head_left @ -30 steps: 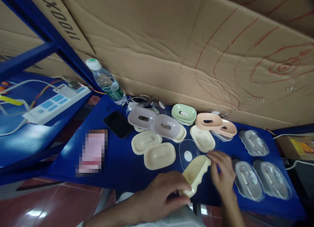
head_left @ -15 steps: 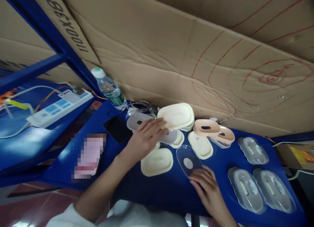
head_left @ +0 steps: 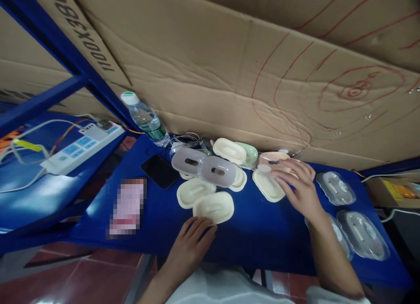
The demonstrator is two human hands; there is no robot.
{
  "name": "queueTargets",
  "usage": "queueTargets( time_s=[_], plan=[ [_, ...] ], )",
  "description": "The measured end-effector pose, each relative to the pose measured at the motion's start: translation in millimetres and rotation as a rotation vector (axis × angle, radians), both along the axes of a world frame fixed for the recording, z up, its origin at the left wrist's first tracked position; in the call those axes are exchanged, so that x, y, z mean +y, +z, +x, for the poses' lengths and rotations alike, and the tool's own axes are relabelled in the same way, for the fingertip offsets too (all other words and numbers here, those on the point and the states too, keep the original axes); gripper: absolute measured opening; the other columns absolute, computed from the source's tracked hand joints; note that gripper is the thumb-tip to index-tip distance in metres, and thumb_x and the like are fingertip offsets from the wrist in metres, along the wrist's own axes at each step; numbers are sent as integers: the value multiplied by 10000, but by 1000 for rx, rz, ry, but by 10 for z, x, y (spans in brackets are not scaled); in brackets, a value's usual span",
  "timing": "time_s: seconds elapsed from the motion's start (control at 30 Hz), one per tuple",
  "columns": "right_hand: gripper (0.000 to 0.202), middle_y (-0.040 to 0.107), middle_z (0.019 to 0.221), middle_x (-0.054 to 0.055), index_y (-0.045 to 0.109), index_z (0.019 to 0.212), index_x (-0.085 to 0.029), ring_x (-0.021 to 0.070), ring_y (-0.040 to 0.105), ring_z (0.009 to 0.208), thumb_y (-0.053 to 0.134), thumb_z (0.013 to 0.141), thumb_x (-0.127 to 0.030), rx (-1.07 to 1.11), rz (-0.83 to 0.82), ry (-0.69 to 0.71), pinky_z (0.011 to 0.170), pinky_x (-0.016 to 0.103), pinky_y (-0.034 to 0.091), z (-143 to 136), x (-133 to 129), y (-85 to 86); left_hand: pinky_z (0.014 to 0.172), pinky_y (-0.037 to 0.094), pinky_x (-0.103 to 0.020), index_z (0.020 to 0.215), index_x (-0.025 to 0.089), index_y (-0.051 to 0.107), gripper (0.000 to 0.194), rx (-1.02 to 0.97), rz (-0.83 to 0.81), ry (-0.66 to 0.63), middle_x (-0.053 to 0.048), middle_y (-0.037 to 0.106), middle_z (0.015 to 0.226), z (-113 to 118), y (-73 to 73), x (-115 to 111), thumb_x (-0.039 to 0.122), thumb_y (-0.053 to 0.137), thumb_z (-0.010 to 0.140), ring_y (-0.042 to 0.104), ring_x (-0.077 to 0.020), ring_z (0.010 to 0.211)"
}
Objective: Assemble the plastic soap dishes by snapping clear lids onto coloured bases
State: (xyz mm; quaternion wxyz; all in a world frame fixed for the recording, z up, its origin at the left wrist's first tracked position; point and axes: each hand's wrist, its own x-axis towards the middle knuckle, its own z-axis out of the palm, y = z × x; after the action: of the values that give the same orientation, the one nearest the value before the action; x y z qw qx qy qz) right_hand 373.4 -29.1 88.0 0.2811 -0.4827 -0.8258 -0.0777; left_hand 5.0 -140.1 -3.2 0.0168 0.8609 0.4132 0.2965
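My left hand [head_left: 195,238] is at the near edge of a cream oval tray [head_left: 215,207], its slightly spread fingertips touching the rim. That tray overlaps another cream tray [head_left: 193,192]. My right hand [head_left: 297,181] is closed on a clear oval cover, mostly unseen, with a white round disc [head_left: 264,168] on it. It hovers over a peach dish [head_left: 274,157] and beside a cream tray [head_left: 269,186]. Two grey slotted dishes [head_left: 188,162] [head_left: 218,170] lie in the middle. Behind them, a cream piece [head_left: 229,151] leans on a green one [head_left: 248,154].
Clear packs [head_left: 336,188] [head_left: 364,235] lie at the right of the blue table [head_left: 262,247]. A water bottle [head_left: 146,120], black phone [head_left: 160,170] and pixelated pink item [head_left: 127,207] are at the left. A power strip [head_left: 83,148] lies farther left; cardboard [head_left: 203,76] stands behind.
My left hand has moved down from the cream piece at the back to the near tray. My right hand has moved up and away with the clear cover. The grey dishes are more exposed.
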Motion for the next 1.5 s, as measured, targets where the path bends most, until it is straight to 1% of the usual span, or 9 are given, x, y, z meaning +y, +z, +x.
queueTargets(
  time_s=[0.13,0.3,0.43,0.6,0.8,0.9,1.03,1.23,1.5],
  plan=[
    [327,632,1547,118,714,1393,-292,329,574,1441,630,1079,-319,-104,23,-174,1232,568,351,-35,31,-60,1036,546,-418,1326,251,713,426,39,-10,54,-35,803,1122,-112,-119,-97,41,532,1003,758,-248,1014],
    [420,656,1511,119,679,1432,-297,342,629,1363,541,1095,-505,-74,-98,-488,1147,557,443,492,-972,-329,1105,475,-420,1353,253,705,405,-60,0,-66,-25,802,1112,-220,162,11,57,528,1046,738,-202,1012],
    [755,554,1613,198,517,1620,-270,479,582,1398,416,1044,-748,-124,-184,-925,1061,720,485,936,-1912,-798,1156,443,-418,1353,251,709,425,-6,181,-94,-23,797,1081,-186,510,634,23,586,1015,716,-196,1034],
    [843,481,1647,252,424,1681,-239,505,566,1393,591,1002,-710,-38,-156,-816,1050,739,514,865,-2310,-1193,1185,475,-515,1369,218,688,385,20,329,41,-102,754,1218,98,738,1525,67,613,1024,711,-264,1156],
    [763,476,1629,202,424,1678,-322,454,523,1415,719,997,-503,166,-273,-438,1071,717,530,-3,-2137,-1163,1167,539,-457,1501,211,589,463,-203,34,-63,-155,642,1451,433,615,931,153,646,1046,626,-266,1371],
    [765,443,1673,172,402,1682,-345,438,501,1455,719,1001,-490,244,-366,-291,1097,672,547,-403,-1858,-1110,1157,549,-430,1496,248,598,425,-153,-88,-304,-133,650,1450,560,359,333,325,642,1081,631,-248,1356],
    [735,357,1737,151,344,1702,-343,402,431,1548,639,1044,-484,306,-457,-110,1183,627,505,-650,-1387,-1037,1224,477,-483,1490,295,632,534,-4,-16,-243,-138,630,1486,649,-91,-116,458,761,997,574,-302,1425],
    [677,352,1740,147,380,1683,-321,372,402,1582,596,1061,-481,294,-530,81,1247,605,437,-729,-1087,-958,1375,205,-519,1520,396,621,550,81,56,-116,-66,662,1469,496,-318,-151,282,748,997,565,-234,1427],
    [715,361,1726,184,363,1692,-305,412,389,1589,621,1052,-492,149,-207,-99,1231,667,404,-440,-766,-717,1382,123,-548,1482,322,670,460,104,-5,-209,-93,667,1505,425,-296,-91,250,675,1027,553,-267,1456]
  ],
)
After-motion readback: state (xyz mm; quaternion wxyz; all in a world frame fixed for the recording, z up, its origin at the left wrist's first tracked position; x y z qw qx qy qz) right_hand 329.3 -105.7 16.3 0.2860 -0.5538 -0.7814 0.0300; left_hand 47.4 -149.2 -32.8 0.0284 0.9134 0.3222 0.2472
